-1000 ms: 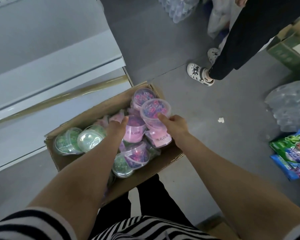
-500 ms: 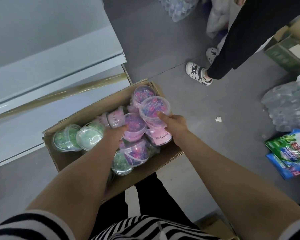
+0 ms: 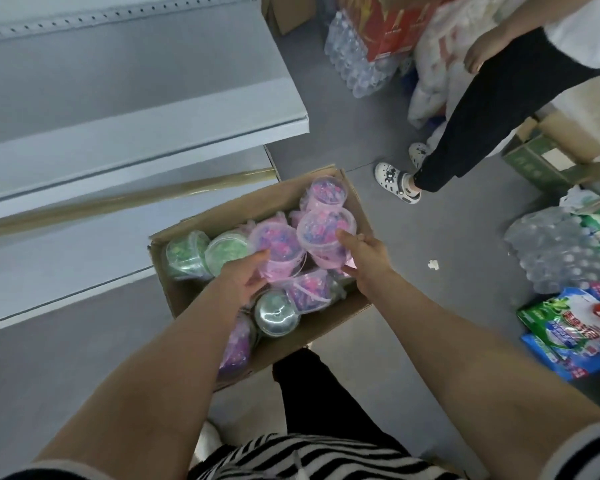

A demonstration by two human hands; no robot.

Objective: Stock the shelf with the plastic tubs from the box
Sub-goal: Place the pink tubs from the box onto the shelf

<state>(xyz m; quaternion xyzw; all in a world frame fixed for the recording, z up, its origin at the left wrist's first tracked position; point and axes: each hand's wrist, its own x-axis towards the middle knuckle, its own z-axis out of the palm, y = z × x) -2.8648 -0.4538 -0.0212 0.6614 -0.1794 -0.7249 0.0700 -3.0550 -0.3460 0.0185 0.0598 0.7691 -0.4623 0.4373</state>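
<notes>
Picking step: a tub in each hand.
My left hand curls round a pink tub and my right hand grips a second pink tub, both over the box. Next, I judge, comes lifting both across to the shelf.

The cardboard box is open upward, and nothing overhangs it. Inside, green tubs at the left end and pink tubs elsewhere lie packed, touching one another. The left hand grips one pink tub and the right hand a second pink tub, both at the top of the pack. Left of the box, the bottom shelf board is bare, with the upper shelf boards overhanging it. Right of the box, bare floor runs to a standing person's leg and a bottled-water pack.
</notes>
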